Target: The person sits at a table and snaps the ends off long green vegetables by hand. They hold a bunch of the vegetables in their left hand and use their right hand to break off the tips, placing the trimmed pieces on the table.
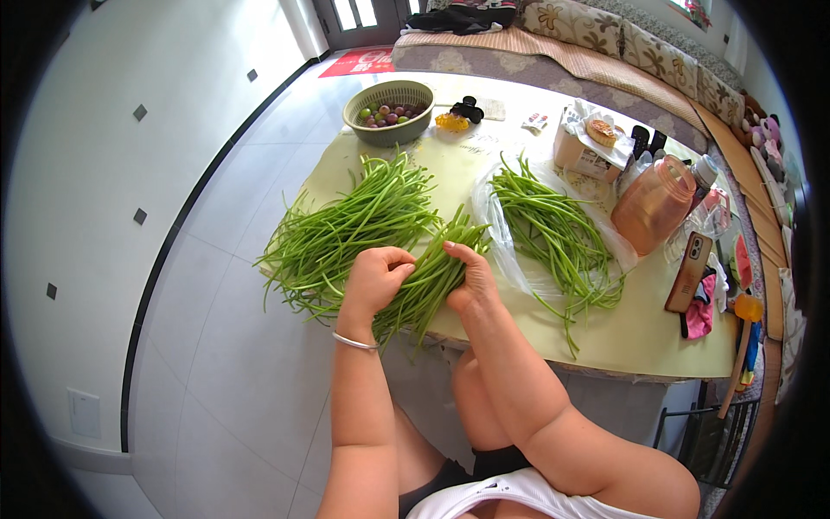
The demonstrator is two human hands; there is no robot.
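A bunch of long, thin green vegetable stems (435, 270) lies across the table's near edge, its lower ends hanging over. My right hand (472, 275) is closed around the bunch from its right side, thumb on top. On the other side, my left hand (378, 278) has its fingers curled and pinched at the stems; exactly which ones it grips is partly hidden. A silver bangle (355, 343) circles my left wrist. Just beyond my left hand spreads a larger loose heap of the same stems (354, 216). More stems (553, 229) rest on a clear plastic bag (494, 227) to the right.
At the far left stands a grey-green colander (389, 135) with grapes, beside a black hair clip (468, 109). A box (581, 154) with a pastry on top, a pink jug (654, 206) and a phone (689, 272) line the right. Behind is a sofa (553, 65).
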